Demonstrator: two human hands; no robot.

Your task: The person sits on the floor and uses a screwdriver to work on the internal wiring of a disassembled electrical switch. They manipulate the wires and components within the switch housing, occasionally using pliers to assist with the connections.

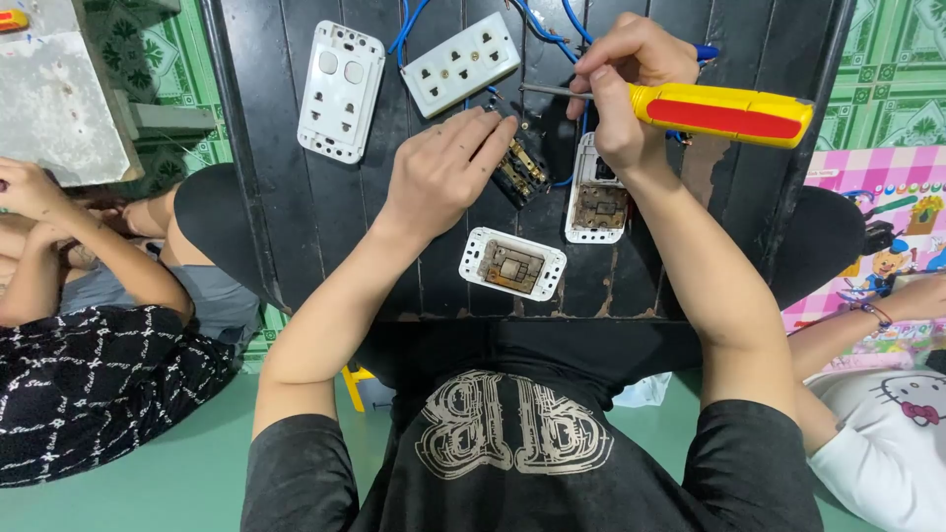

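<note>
Dark, brass-fitted electrical socket module (520,169), stripped of its cover, sits tipped on edge on the black wooden plank surface (296,217), just left of a white socket housing (598,202) that lies back-up with its brown innards exposed. The left hand (448,167) is curled over the module from the left, fingers pressing on its upper edge, apparently to keep it from sliding or twisting while the tool bears on it. The right hand (621,94) is closed around the metal shaft and neck of a yellow-and-red-handled screwdriver (724,110), gripped far forward rather than on the handle, which likely gives finer control of the tip; the long handle juts out to the right. The shaft points left toward the module, but the very tip is hidden behind the fingers, so whether it sits in a screw cannot be told.

Blue wires (409,25) run down from the top of the surface toward the work area and pass behind the hands. A second back-up white housing (512,263) lies nearer the person, set apart from the piece in hand. Farther off, two white face plates rest front-up: a tall one with round buttons and sockets (340,91) and a wider multi-socket plate (460,62), both out of the way of the hands.

Other people sit close on either side: one's arm in a black patterned top (89,374) at the left, another's arm with a bracelet (867,320) at the right, beside a pink cartoon-printed mat (887,217).
</note>
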